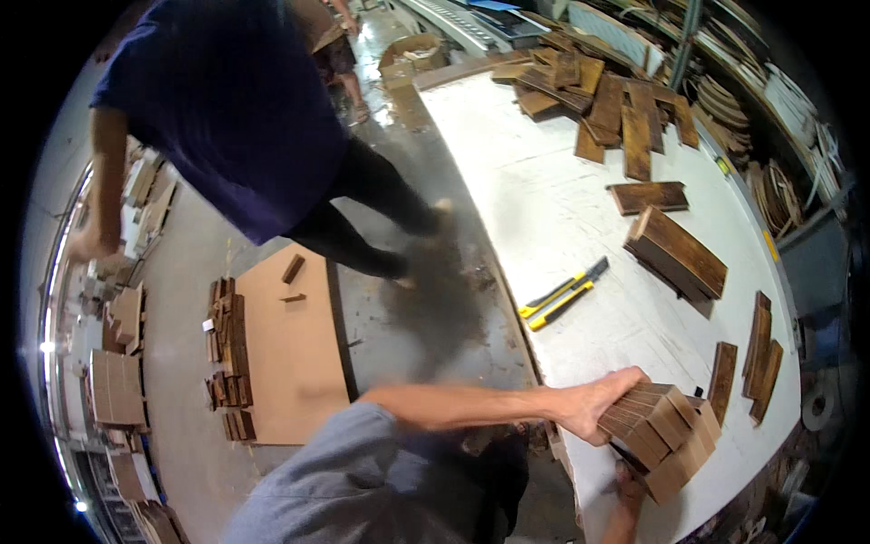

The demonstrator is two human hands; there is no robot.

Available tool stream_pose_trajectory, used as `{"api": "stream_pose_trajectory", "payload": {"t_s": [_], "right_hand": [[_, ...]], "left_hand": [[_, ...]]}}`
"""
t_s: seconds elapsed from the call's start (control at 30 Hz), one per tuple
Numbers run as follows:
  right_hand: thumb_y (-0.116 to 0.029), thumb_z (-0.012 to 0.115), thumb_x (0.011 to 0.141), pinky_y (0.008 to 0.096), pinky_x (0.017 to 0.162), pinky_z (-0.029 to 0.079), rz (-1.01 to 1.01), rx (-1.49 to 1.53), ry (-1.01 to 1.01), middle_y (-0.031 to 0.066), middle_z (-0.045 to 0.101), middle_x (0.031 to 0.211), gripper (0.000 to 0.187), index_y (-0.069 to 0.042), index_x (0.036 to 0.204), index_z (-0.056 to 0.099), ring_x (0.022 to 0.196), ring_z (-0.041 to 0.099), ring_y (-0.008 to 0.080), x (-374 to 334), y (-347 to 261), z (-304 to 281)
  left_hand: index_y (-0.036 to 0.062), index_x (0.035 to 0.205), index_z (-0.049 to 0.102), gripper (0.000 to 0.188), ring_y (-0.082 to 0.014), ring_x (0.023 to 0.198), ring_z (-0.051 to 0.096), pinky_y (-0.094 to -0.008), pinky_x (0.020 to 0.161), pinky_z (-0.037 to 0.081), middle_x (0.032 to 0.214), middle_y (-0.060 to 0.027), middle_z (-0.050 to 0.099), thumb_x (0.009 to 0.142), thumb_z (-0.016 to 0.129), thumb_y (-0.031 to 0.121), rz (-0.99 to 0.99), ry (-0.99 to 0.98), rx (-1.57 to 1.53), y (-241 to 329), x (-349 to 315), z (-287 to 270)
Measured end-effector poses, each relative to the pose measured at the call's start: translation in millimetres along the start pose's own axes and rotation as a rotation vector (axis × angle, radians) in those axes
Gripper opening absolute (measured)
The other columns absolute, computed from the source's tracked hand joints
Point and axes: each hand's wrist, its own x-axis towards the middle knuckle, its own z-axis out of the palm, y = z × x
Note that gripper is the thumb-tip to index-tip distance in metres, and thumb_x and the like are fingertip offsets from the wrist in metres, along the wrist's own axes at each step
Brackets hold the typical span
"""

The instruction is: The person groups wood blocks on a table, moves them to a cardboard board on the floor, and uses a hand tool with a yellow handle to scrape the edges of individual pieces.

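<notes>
At the near right of the white table (480, 145), both my hands are on a stack of short wooden boards (642, 419) with pale cut faces. My left hand (600, 406) is closed over the upper left side of the stack. On its near lower side sits my right hand (628, 488), with its fingers curled against the wood and partly hidden. Beside the stack lie a dark board (721, 381) and several narrow boards (761, 355). Farther along the table is another block of stacked brown boards (680, 254).
Two yellow and black utility knives (564, 295) lie at the table's left side. Loose brown boards (625, 109) are heaped at the far end. A person in a dark blue shirt (236, 109) stands at the left, near a cardboard sheet (285, 363) with wood rows (232, 335).
</notes>
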Motion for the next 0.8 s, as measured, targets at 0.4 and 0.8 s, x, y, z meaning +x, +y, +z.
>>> {"api": "stream_pose_trajectory", "payload": {"t_s": [0.4, 0.8], "right_hand": [[-0.046, 0.072, 0.080, 0.0462, 0.108, 0.043, 0.086, 0.183, -0.259, 0.0147, 0.049, 0.143, 0.086, -0.003, 0.147, 0.039, 0.130, 0.050, 0.0310, -49, -46, 88], [-0.048, 0.068, 0.083, 0.0463, 0.110, 0.042, 0.190, 0.227, -0.860, 0.0163, 0.047, 0.145, 0.089, -0.001, 0.149, 0.035, 0.132, 0.048, 0.0323, -72, -118, 150]], "left_hand": [[-0.0031, 0.125, 0.041, 0.084, -0.0312, 0.107, 0.054, -0.0409, 0.093, 0.044, 0.113, -0.0207, 0.054, 0.056, 0.079, 0.028, -0.109, 0.361, -0.100, 118, -56, 36], [0.0018, 0.137, 0.035, 0.089, -0.0258, 0.120, 0.054, -0.0390, 0.101, 0.045, 0.124, -0.0164, 0.056, 0.063, 0.084, 0.017, -0.311, 0.969, -0.026, 233, -135, 106]]}}
